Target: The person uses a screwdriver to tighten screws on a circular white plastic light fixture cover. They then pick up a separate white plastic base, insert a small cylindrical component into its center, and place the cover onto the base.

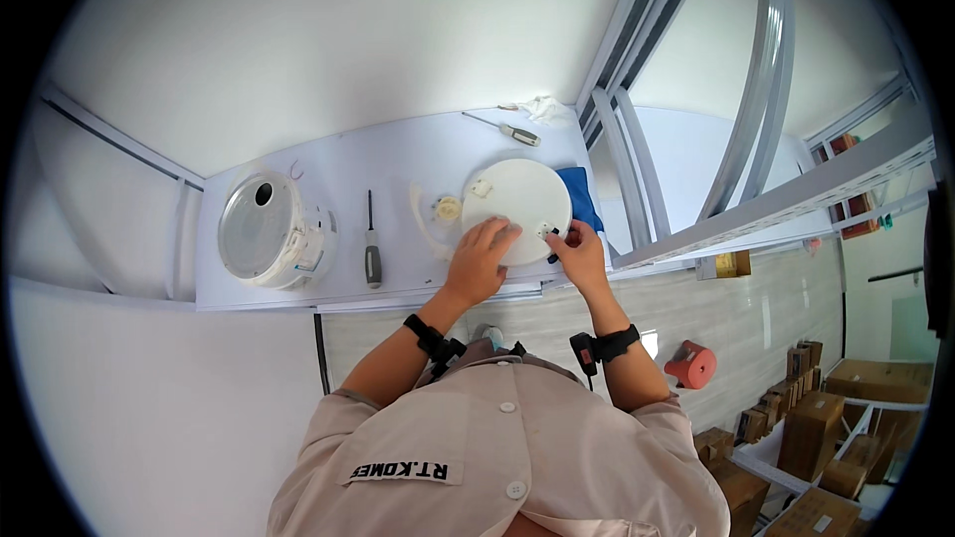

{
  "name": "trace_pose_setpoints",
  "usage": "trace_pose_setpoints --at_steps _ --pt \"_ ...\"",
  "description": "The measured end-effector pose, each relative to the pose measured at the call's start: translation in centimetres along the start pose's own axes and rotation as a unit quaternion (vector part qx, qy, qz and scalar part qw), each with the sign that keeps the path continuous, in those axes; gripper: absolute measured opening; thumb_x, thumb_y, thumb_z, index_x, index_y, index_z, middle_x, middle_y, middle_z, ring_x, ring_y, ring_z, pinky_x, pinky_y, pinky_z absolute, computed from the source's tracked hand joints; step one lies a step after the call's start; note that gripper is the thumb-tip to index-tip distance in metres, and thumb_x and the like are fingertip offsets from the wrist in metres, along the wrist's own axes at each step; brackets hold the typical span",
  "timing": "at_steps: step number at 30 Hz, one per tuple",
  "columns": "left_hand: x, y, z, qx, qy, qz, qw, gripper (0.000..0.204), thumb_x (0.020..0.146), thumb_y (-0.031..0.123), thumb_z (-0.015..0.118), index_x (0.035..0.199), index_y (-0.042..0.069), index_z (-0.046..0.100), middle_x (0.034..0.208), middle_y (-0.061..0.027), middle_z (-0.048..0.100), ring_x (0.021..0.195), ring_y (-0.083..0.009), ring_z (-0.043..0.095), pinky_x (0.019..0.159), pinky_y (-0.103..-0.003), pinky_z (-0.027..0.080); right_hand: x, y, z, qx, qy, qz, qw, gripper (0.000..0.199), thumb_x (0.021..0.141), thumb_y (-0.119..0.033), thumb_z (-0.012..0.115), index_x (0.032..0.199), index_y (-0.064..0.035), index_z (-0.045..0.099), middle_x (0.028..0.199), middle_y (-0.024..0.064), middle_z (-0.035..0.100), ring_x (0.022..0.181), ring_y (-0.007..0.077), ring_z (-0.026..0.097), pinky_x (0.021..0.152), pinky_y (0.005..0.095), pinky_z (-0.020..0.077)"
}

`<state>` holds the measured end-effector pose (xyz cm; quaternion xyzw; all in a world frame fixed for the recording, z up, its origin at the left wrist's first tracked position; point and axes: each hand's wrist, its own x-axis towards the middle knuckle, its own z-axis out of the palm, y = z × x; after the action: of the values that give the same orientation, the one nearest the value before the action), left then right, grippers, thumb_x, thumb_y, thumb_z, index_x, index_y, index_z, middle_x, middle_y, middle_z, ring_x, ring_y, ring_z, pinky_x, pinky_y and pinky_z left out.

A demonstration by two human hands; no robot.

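Note:
A round white disc, like a lid point(522, 189), lies on the white table in front of me. My left hand point(482, 261) rests on its near left edge, fingers stretched out flat. At the near right edge, my right hand point(581, 257) is closed in a pinch on a small black part point(553, 243), beside a small metallic fitting point(543, 231) on the disc. The black part's exact kind is too small to make out. Left of the disc lie a small cream round part point(448, 209) and a curved white strip point(422, 217). A blue cloth point(578, 191) shows from under its right side.
A screwdriver point(373, 261) lies left of the strip; another screwdriver point(519, 135) is at the back, near crumpled white tissue point(545, 110). A white drum-shaped container point(261, 231) stands at the left. Metal framing point(634, 174) borders the right. A red roll point(693, 365) and cardboard boxes point(811, 433) are beyond.

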<state>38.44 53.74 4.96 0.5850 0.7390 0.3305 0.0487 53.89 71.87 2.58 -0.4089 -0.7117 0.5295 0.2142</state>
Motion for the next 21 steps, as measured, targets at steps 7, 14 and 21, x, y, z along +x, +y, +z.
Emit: trace_pose_setpoints --at_steps 7,14,21 --pt "0.0 -0.6 -0.4 0.007 0.047 0.018 0.999 0.075 0.076 -0.008 0.066 0.149 0.008 0.056 0.148 -0.0158 0.052 0.140 -0.0378 0.050 0.116 -0.049 0.045 -1.0 -5.9 0.1 0.208 -0.093 0.007 0.974 0.040 0.092 -0.006 0.080 0.121 0.0018 0.053 0.100 0.0111 0.073 0.077 0.0111 0.069 0.066 0.0249 0.0559" --pt "0.3 0.5 -3.2 -0.106 0.074 -0.031 0.991 0.073 0.085 -0.010 0.061 0.155 0.003 0.046 0.151 -0.0189 0.050 0.140 -0.0419 0.050 0.116 -0.047 0.046 -0.9 -10.5 2.0 0.253 -0.169 -0.154 0.940 0.059 0.094 -0.014 0.082 0.140 -0.0011 0.047 0.114 0.0117 0.073 0.092 0.0152 0.072 0.082 0.0295 0.0569" --pt "-0.8 0.2 -8.3 -0.491 0.097 -0.202 0.842 0.063 0.095 -0.008 0.064 0.153 0.004 0.043 0.142 -0.0094 0.061 0.129 -0.0180 0.061 0.105 -0.037 0.054 -2.0 -14.4 1.6 -0.050 -0.167 -0.391 0.904 0.079 0.090 -0.019 0.084 0.158 -0.0078 0.045 0.138 0.0154 0.067 0.122 0.0346 0.065 0.105 0.0400 0.0520"
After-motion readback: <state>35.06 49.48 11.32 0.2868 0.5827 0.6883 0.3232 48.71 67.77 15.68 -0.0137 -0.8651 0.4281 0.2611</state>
